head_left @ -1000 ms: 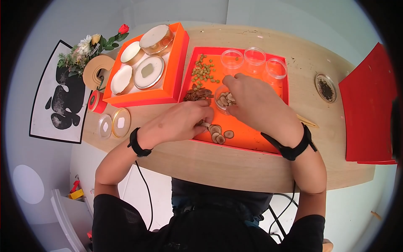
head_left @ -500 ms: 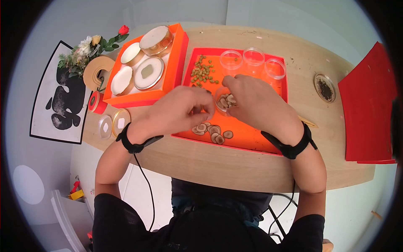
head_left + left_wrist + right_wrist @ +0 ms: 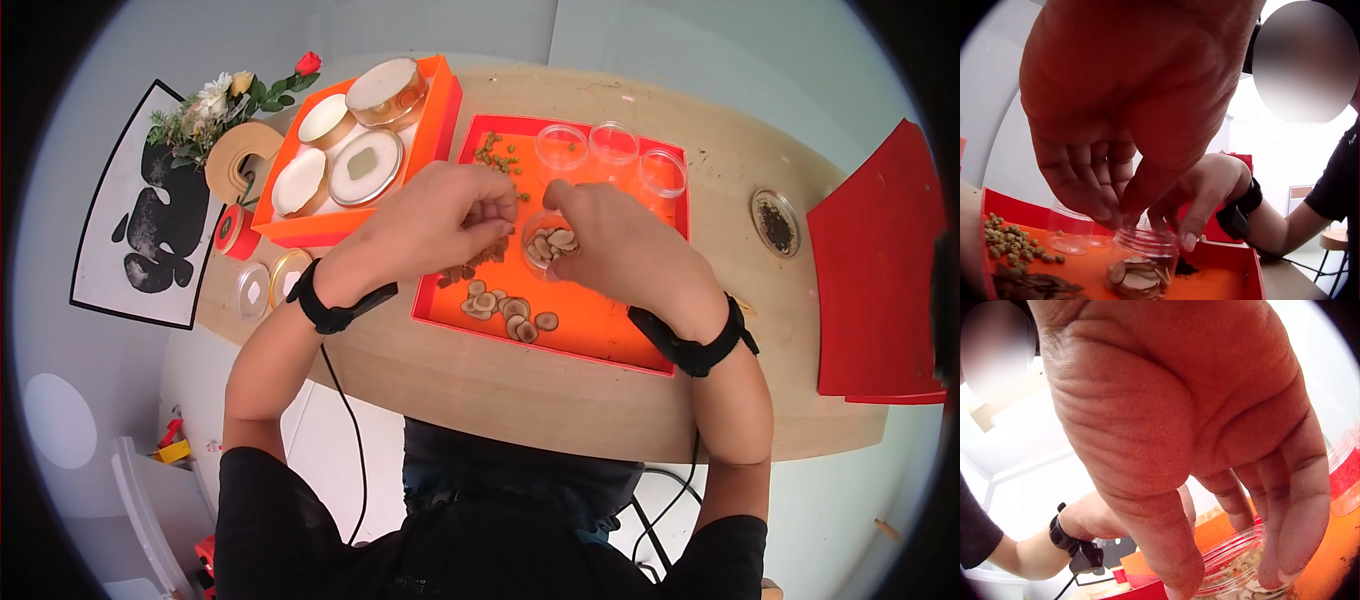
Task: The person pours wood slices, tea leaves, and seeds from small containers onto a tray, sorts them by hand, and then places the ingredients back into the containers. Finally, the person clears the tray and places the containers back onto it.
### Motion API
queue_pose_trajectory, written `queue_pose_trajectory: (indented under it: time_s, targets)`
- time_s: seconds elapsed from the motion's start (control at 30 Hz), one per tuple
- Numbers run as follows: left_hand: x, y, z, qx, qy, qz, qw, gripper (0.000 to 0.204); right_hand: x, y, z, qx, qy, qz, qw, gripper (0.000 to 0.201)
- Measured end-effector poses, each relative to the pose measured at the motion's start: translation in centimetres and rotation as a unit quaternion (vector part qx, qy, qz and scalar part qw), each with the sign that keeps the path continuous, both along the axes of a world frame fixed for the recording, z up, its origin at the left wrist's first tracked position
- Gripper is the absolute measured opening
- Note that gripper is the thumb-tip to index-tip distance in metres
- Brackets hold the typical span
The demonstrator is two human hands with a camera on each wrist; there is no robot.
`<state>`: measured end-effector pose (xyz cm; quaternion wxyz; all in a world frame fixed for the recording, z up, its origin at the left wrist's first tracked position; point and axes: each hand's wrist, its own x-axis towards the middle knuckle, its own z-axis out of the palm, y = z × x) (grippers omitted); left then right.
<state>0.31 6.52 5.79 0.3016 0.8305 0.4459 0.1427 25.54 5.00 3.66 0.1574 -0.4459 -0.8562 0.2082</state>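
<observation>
My right hand (image 3: 625, 240) grips a clear plastic jar (image 3: 1169, 247), thumb on one side and fingers on the other near its threaded rim. Pale round dried slices (image 3: 1138, 281) lie inside the jar. Over to the left, my left hand (image 3: 430, 215) hovers with curled fingers, its thumb and fingertips brought together close to the jar's mouth. I cannot tell whether a slice is between them. More round slices with brown edges (image 3: 517, 308) lie on the orange tray (image 3: 600, 325) in front. Brown flat pieces (image 3: 1035, 284) sit partly under the left hand.
Greenish dried buds (image 3: 493, 152) and three clear jars (image 3: 613, 143) occupy the tray's back. An orange box (image 3: 440, 120) with lidded containers stands left. To the right are a dish of dark bits (image 3: 776, 222) and a red panel (image 3: 870, 280).
My left hand has risen from the slices at the tray's front and moved back, up towards the jar's mouth. The right hand keeps its grip on the jar.
</observation>
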Motion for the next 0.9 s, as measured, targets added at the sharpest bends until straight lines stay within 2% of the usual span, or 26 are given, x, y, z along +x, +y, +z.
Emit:
queue_pose_trajectory:
  time_s: [0.07,0.13,0.2,0.4,0.8,0.87,0.9]
  targets:
    - [-0.7,-0.5,-0.3,-0.026,0.043,0.019,0.999,0.011,-0.1,0.2,-0.2,0.032,-0.007,0.019,0.999,0.036]
    - [-1.4,-0.9,-1.2,-0.052,0.085,0.038,0.994,0.013,-0.3,0.4,0.6,-0.001,-0.02,0.015,1.0,0.037]
    - [-1.9,-1.2,-2.6,-0.007,0.168,-0.032,0.985,0.019,-0.2,0.3,0.7,-0.034,-0.033,0.011,0.999,0.037]
    - [-1.7,-1.9,-3.4,0.003,0.219,-0.066,0.974,0.022,0.0,0.1,0.6,-0.031,-0.023,0.01,0.999,0.041]
    - [-1.7,-1.9,-3.6,0.007,0.197,-0.1,0.975,0.019,0.0,0.2,0.6,-0.024,-0.018,0.017,0.999,0.039]
    - [-1.7,-1.7,-3.1,-0.005,0.2,-0.101,0.975,0.018,0.1,0.3,0.4,-0.022,-0.028,0.004,0.999,0.057]
    - [-1.6,-1.6,-2.7,-0.018,0.203,-0.102,0.974,0.017,0.0,0.3,0.6,-0.02,-0.03,0.002,0.999,0.057]
